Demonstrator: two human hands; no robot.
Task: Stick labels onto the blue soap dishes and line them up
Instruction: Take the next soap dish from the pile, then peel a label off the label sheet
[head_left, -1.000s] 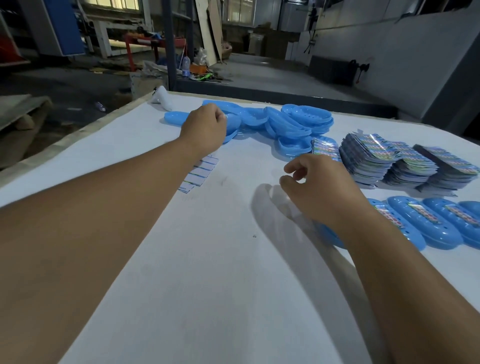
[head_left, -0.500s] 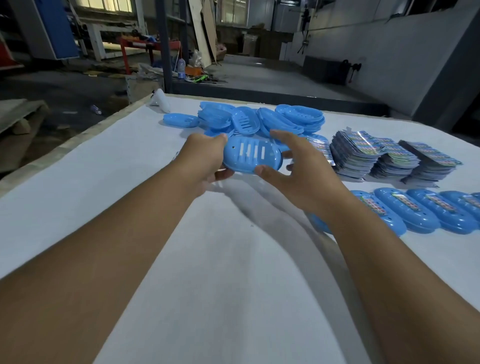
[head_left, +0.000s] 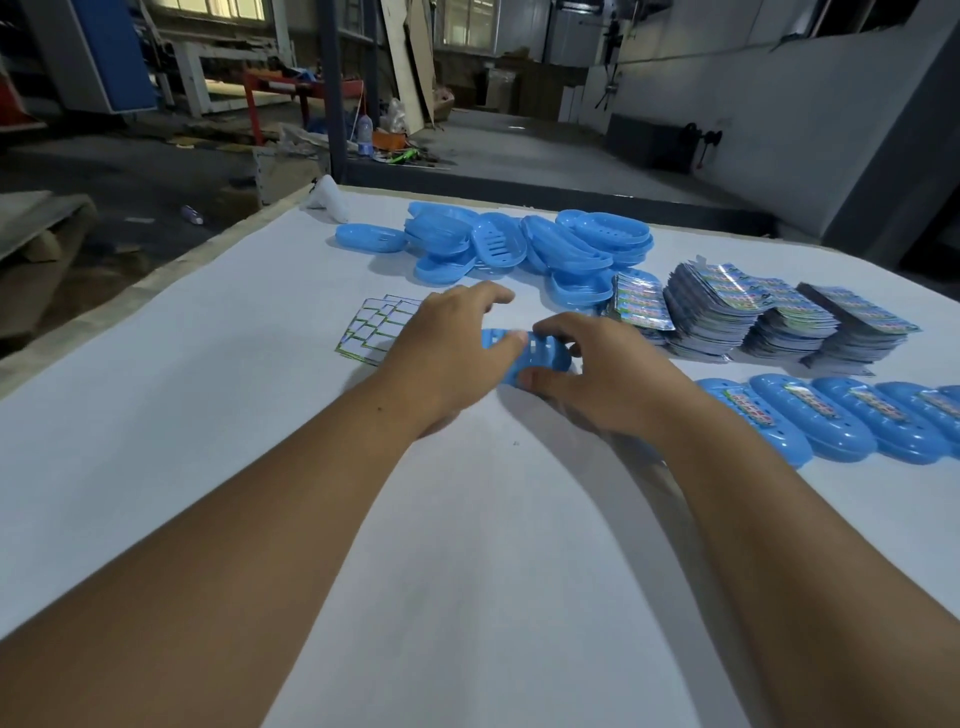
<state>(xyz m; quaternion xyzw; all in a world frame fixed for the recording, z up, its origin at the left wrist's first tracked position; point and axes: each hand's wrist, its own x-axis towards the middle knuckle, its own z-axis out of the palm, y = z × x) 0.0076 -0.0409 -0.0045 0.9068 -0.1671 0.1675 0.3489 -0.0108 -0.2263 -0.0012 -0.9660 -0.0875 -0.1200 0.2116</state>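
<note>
- Blue plastic soap dish (head_left: 540, 358) lies low over the white table (head_left: 208, 415), in the middle, between the two hands — its slotted side faces up.
- Left hand (head_left: 447, 358) holds the dish at its left end: the thumb lies on the top near the slots, the other fingers are curved behind it, above the far edge.
- Right hand (head_left: 597, 374) grips the right end of the same dish, with the fingers curled over the far side and the thumb pressed at the near side.
- I cannot tell if the dish touches the table or is slightly above it, because the hands hide its bottom.
- Behind the hands, at the far side of the table, is a loose pile of unlabelled dishes (head_left: 519, 244), many of them nested in each other.
- At the right, a row of labelled dishes (head_left: 831, 421) lies side by side, touching, each one with a colourful sticker on top.
- Between the pile and the row stand the stacks of colourful labels (head_left: 753, 317), several stacks close together.
- Just left of the left hand lies a backing sheet (head_left: 374, 325) with a grid of empty rectangles.
- A white bottle-like object (head_left: 327, 200) is at the far left corner of the table — its details are not clear.
</note>
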